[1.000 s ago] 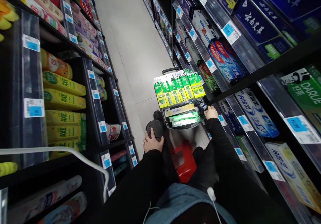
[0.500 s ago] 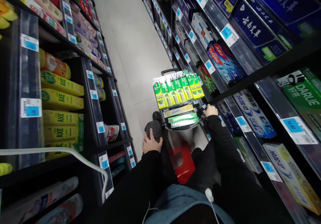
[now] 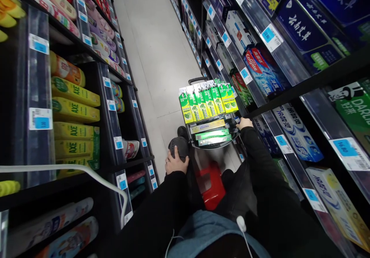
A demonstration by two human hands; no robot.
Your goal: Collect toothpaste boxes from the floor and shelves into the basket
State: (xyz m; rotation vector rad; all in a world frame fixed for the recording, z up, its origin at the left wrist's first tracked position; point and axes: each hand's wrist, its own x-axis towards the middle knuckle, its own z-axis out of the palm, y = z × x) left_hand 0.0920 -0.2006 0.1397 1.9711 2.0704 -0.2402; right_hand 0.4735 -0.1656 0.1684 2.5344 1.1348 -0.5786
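Note:
My left hand lies with fingers spread on a dark rounded surface that looks like my knee. At the right edge of a black-rimmed basket, my right hand has its fingers closed at the end of a narrow dark box; most of that box is hard to make out. Several upright green-and-yellow Darlie toothpaste boxes fill the basket's far part. In its near part lie a yellow-and-white box and a green box, both flat.
Shelving with toothpaste boxes rises close on my right. Shelves on my left carry yellow AXE packs and slippers. A red plastic stool is below me. A white cable crosses the lower left. Pale floor runs ahead.
My right hand has moved slightly up and right along the basket's edge, and the dark box beside it has shifted. The left hand stays in place. The view sways slightly.

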